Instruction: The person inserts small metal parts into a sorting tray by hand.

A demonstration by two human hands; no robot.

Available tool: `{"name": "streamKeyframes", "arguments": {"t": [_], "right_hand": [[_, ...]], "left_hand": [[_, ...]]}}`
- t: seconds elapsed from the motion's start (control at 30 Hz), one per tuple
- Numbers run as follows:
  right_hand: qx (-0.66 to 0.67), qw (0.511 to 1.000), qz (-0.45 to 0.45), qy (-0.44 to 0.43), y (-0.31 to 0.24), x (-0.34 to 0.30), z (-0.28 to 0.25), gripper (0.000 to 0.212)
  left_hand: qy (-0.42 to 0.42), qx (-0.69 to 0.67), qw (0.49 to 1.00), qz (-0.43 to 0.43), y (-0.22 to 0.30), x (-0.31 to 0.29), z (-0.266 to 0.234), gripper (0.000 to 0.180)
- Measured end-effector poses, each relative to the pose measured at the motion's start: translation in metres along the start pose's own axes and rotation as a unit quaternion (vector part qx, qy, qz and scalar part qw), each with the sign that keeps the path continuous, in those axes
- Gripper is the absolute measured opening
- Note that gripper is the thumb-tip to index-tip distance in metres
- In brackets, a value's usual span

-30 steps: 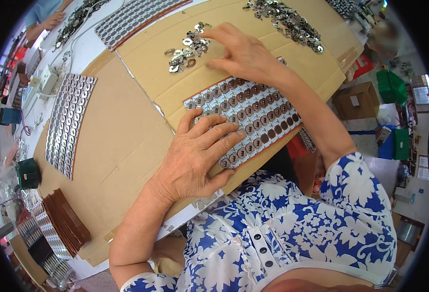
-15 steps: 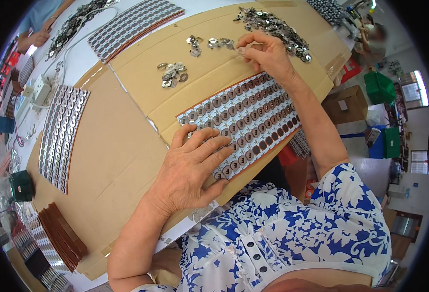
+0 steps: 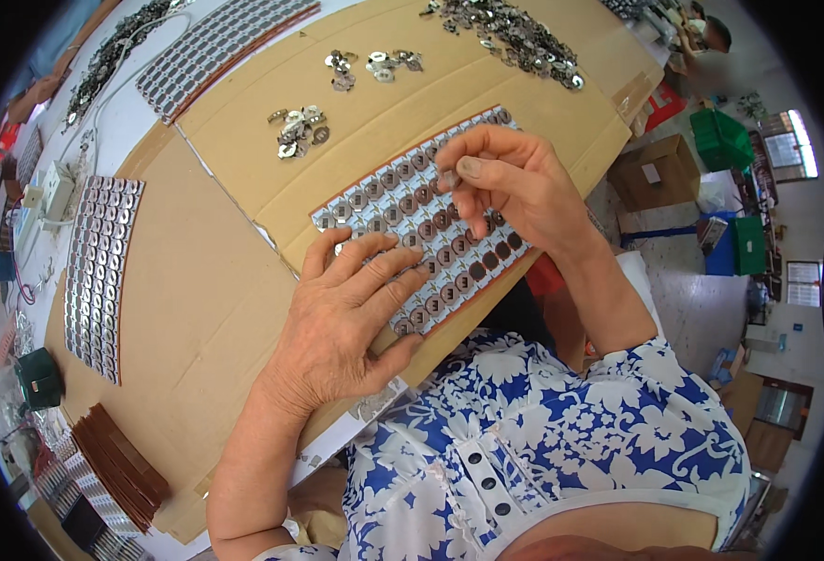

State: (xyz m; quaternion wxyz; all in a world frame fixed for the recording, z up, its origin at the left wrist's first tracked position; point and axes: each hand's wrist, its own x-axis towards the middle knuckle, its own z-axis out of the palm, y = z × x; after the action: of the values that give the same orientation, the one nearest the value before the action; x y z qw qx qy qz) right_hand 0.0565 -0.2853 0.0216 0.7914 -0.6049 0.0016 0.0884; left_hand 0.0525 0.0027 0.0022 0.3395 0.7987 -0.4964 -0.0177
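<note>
A panel [image 3: 402, 198] with rows of round dark metal discs on a pale blue-white patterned sheet lies tilted in front of me on brown cardboard [image 3: 197, 280]. My left hand [image 3: 337, 323] rests flat across its near-left corner, fingers spread and holding nothing. Above the panel's middle, my right hand [image 3: 519, 187] pinches a small metal disc [image 3: 447, 179] between thumb and forefinger; part of it is hidden. Along the panel's near right edge, several round spots look darker than the others. Beyond the panel sit small clusters of loose metal discs [image 3: 300, 131].
A larger heap of metal pieces [image 3: 515, 42] lies at the far right. A filled panel [image 3: 103, 276] lies at left, with stacked panels [image 3: 229, 51] at the far left. Brown strips [image 3: 117, 463] are stacked near left. Other people sit at the far left and far right.
My right hand has come back from the small clusters beyond the panel to above its middle, still pinching. My left hand stays on the panel. The whole view has shifted slightly.
</note>
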Motion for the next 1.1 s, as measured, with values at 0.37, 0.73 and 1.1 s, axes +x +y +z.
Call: {"name": "streamKeyframes", "arguments": {"t": [0.37, 0.73, 1.1], "right_hand": [[-0.031, 0.997, 0.001, 0.068, 0.011, -0.047, 0.015, 0.028], [-0.265, 0.959, -0.003, 0.099, 0.041, -0.084, 0.002, 0.014], [-0.380, 0.921, -0.065, 0.061, 0.038, -0.086, 0.003, 0.011]], "left_hand": [[-0.007, 0.014, 1.000, -0.011, -0.003, -0.001, 0.001, 0.063], [-0.047, 0.048, 0.998, 0.000, 0.001, 0.001, 0.005, 0.058], [-0.040, 0.016, 0.999, -0.004, -0.001, 0.001, 0.009, 0.056]]}}
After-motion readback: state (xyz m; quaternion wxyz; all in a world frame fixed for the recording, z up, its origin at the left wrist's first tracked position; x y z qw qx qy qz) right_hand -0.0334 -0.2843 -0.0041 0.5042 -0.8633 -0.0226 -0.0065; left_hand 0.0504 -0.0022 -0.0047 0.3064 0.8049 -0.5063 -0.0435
